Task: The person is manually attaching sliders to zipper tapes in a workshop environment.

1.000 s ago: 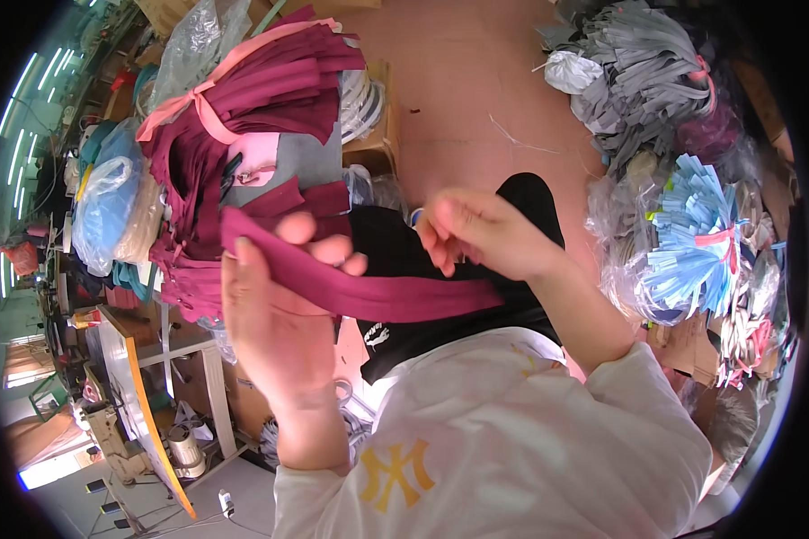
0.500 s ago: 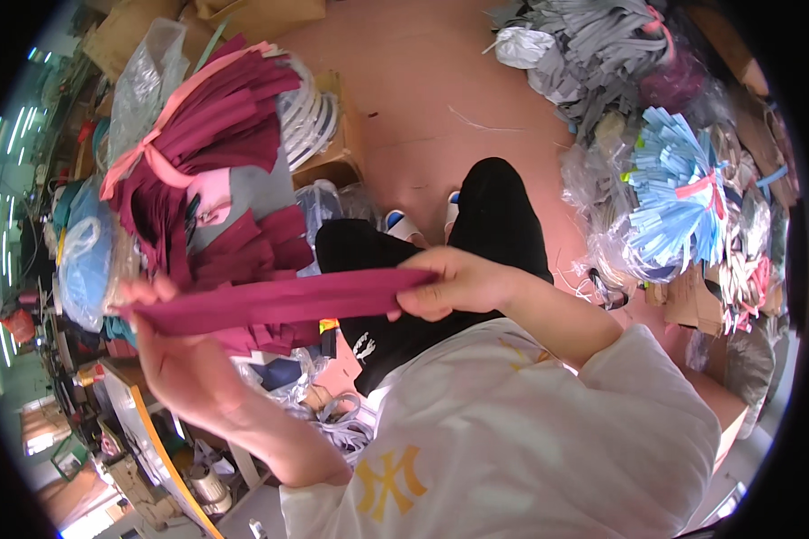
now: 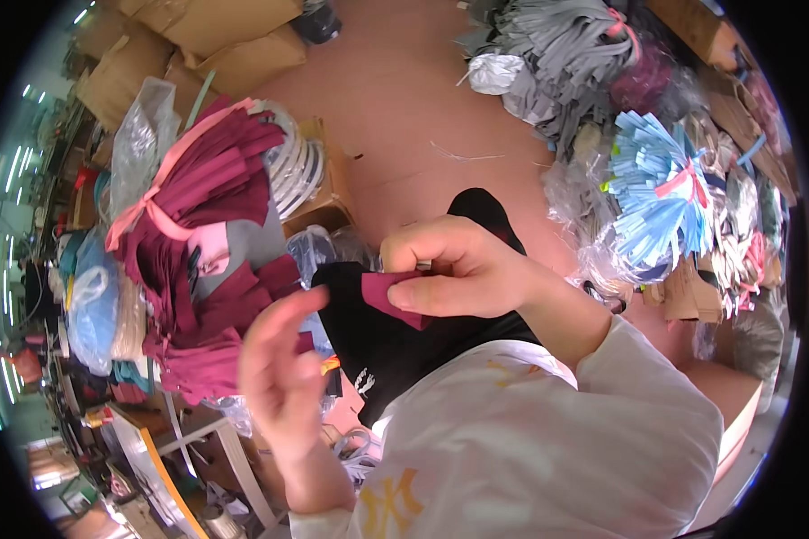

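Observation:
My right hand (image 3: 463,269) pinches a maroon fabric strip (image 3: 382,292) between thumb and fingers, over my lap. Only a short end of the strip shows; the rest is hidden behind the hand, or folded up there. To the left, my left hand (image 3: 283,382) is raised with its fingers apart and holds nothing. Motion blurs it a little. Beside it lie loose maroon strips (image 3: 202,368) in a pile. Farther back is a bundle of maroon strips (image 3: 229,153), tied with a pink fabric band (image 3: 157,193).
A coil of white banding (image 3: 292,166) sits by a cardboard box (image 3: 333,180). At the right are a tied light blue strip bundle (image 3: 643,202) and a grey strip bundle (image 3: 566,40). Several cartons (image 3: 211,27) stand at the back left. A yellow-edged board (image 3: 157,467) leans at the lower left.
The strip was stretched between both hands; now only my right hand has it, mostly out of sight. My left hand has let go and moved right, toward the right hand.

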A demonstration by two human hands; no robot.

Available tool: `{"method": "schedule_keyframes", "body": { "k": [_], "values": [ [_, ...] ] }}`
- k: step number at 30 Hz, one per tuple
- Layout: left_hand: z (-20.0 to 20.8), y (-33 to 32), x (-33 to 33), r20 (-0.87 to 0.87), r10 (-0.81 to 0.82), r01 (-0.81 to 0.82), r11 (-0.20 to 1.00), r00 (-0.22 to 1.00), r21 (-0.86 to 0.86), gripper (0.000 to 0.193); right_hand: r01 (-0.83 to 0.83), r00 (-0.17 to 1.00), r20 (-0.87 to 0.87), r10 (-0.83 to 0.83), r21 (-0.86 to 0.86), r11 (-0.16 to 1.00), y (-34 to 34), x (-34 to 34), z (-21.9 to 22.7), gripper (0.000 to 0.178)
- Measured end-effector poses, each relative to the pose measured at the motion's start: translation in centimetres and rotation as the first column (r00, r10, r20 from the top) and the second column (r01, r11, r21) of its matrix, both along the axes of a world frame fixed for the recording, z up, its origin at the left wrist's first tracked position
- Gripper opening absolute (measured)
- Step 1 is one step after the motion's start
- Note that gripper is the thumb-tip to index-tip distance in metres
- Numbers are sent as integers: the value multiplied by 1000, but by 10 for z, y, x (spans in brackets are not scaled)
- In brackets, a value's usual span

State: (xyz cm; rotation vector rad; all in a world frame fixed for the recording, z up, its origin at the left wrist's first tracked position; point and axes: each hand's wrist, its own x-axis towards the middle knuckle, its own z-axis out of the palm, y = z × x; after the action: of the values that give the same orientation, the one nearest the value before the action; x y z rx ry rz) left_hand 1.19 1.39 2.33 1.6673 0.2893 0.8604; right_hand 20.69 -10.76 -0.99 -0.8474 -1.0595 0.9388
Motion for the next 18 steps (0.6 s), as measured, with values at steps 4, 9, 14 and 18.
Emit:
{"method": "schedule_keyframes", "body": {
  "k": [4, 9, 14, 18],
  "values": [
    [5, -11, 14, -66, -206, 181, 943, 976, -278, 26, 37, 978, 205, -48, 55, 998, 2, 0, 10, 17],
    [5, -13, 19, -87, -205, 168, 933, 975, -318, 18, 131, 922, 348, -169, 128, 983, -1, 4, 11, 16],
    [5, -16, 21, -137, -158, 106, 940, 978, -325, 13, 206, 899, 384, -211, 54, 977, -2, 0, 15, 12],
    [-4, -16, 21, -191, -19, 17, 1000, 981, -13, 8, 276, 882, 387, -268, 37, 960, 0, -6, 13, 11]
  ]
}}
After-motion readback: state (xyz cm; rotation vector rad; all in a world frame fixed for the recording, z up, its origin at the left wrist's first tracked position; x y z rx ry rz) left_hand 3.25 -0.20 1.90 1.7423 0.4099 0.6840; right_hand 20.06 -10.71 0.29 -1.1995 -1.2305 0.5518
